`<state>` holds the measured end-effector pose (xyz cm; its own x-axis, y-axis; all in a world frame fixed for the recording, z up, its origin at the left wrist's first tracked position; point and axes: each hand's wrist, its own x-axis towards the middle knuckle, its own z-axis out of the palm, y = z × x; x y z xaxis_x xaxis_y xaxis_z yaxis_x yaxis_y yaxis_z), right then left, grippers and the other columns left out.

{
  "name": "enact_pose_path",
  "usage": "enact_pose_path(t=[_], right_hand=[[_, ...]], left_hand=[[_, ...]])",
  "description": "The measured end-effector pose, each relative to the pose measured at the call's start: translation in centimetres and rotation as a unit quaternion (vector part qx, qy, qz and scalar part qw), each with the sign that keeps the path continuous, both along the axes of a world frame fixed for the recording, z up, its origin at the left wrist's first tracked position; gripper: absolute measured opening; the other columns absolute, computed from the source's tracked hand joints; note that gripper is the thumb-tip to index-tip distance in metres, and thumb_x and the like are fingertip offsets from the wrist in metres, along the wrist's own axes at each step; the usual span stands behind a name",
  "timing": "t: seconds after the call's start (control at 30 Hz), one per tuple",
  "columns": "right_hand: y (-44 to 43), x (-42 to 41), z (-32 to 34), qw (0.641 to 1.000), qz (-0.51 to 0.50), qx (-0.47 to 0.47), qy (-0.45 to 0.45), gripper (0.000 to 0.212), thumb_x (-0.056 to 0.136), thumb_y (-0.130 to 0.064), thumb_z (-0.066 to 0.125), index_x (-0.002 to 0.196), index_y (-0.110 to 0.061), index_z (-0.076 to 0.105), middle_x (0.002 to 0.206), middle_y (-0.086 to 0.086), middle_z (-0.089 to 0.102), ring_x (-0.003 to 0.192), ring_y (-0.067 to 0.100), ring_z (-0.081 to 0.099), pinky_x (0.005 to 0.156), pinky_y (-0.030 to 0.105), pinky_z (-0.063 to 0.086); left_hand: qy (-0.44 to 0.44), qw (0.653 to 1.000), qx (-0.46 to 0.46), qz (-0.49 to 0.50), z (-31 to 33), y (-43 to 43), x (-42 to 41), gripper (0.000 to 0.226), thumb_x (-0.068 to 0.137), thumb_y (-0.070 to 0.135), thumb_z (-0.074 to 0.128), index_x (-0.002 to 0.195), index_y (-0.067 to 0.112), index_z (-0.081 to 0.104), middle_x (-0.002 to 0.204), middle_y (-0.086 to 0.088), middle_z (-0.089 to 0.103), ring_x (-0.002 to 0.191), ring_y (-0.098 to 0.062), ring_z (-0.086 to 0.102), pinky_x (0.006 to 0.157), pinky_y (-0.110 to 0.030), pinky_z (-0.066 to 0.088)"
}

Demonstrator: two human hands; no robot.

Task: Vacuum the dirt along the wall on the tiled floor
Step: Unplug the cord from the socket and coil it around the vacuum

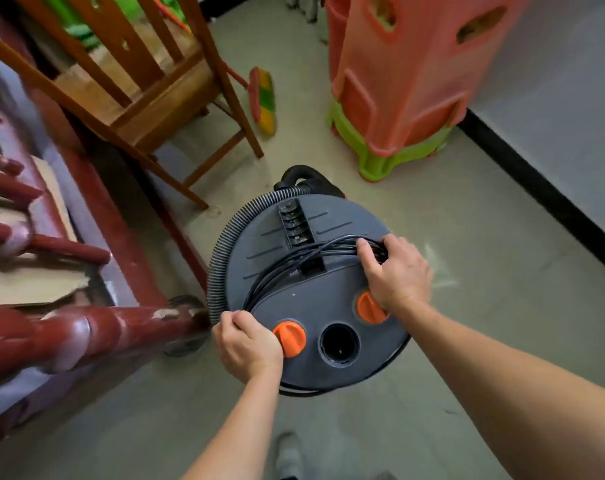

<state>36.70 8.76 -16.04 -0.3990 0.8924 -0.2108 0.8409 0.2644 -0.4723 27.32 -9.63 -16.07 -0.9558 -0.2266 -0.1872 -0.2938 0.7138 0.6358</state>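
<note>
While both the left hand [247, 344] and right hand [396, 271] grip the coiled cord [294, 263] atop the vacuum [311, 306], setup is underway, so unwinding and plugging in likely come next.

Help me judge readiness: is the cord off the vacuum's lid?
No, the black cord lies bundled across the grey lid, gripped by the left hand and the right hand.
</note>
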Motion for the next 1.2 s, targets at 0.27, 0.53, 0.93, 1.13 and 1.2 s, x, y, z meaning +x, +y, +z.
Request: enact_pose_path(t=[0.27, 0.53, 0.93, 1.13, 1.2], right_hand=[[4.6, -11.1, 0.6, 0.996, 0.09, -0.012, -0.004, 0.047, 0.091, -0.062, 0.047, 0.092, -0.018, 0.061, 0.092, 0.004, 0.061, 0.097, 0.03, 0.058, 0.075, 0.037, 0.04], [7.6, -22.2, 1.1, 0.99, 0.136, -0.035, 0.009, 0.042, 0.093, -0.063, 0.043, 0.084, -0.023, 0.05, 0.086, -0.003, 0.053, 0.093, 0.025, 0.056, 0.069, 0.032, 0.031], [11.1, -32.2, 0.5, 0.988, 0.152, -0.021, 0.007, 0.058, 0.093, -0.062, 0.036, 0.09, -0.009, 0.06, 0.093, 0.01, 0.062, 0.093, 0.033, 0.057, 0.075, 0.042, 0.046], [11.7, -34.4, 0.1, 0.987, 0.163, -0.014, -0.004, 0.054, 0.095, -0.059, 0.039, 0.092, -0.009, 0.06, 0.099, 0.012, 0.063, 0.098, 0.036, 0.057, 0.079, 0.043, 0.045], [11.7, -34.4, 0.2, 0.986, 0.166, -0.015, -0.011, 0.053, 0.095, -0.058, 0.039, 0.094, -0.01, 0.06, 0.101, 0.012, 0.063, 0.101, 0.036, 0.056, 0.08, 0.043, 0.044]], left_hand=[[0.015, 0.996, -0.005, 0.086, 0.0, 3.2, -7.0, 0.059, 0.077, 0.042, 0.022, 0.088, -0.002, 0.059, 0.104, -0.028, 0.056, 0.093, -0.044, 0.053, 0.072, -0.043, 0.036], [0.061, 0.994, -0.008, 0.092, 0.1, 5.7, -16.7, 0.061, 0.074, 0.043, 0.021, 0.08, -0.005, 0.059, 0.093, -0.032, 0.059, 0.088, -0.044, 0.053, 0.073, -0.042, 0.033], [0.039, 0.992, -0.02, 0.116, -0.3, 8.9, -27.4, 0.059, 0.074, 0.045, 0.02, 0.086, 0.004, 0.06, 0.101, -0.026, 0.061, 0.088, -0.042, 0.052, 0.068, -0.032, 0.025], [0.04, 0.99, -0.021, 0.132, -0.8, 9.2, -29.0, 0.041, 0.081, 0.033, 0.029, 0.084, 0.005, 0.059, 0.099, -0.025, 0.061, 0.087, -0.039, 0.051, 0.068, -0.031, 0.025], [0.044, 0.991, -0.015, 0.127, -0.8, 9.2, -28.9, 0.041, 0.081, 0.032, 0.029, 0.085, 0.004, 0.059, 0.099, -0.025, 0.061, 0.088, -0.039, 0.051, 0.069, -0.032, 0.026]])
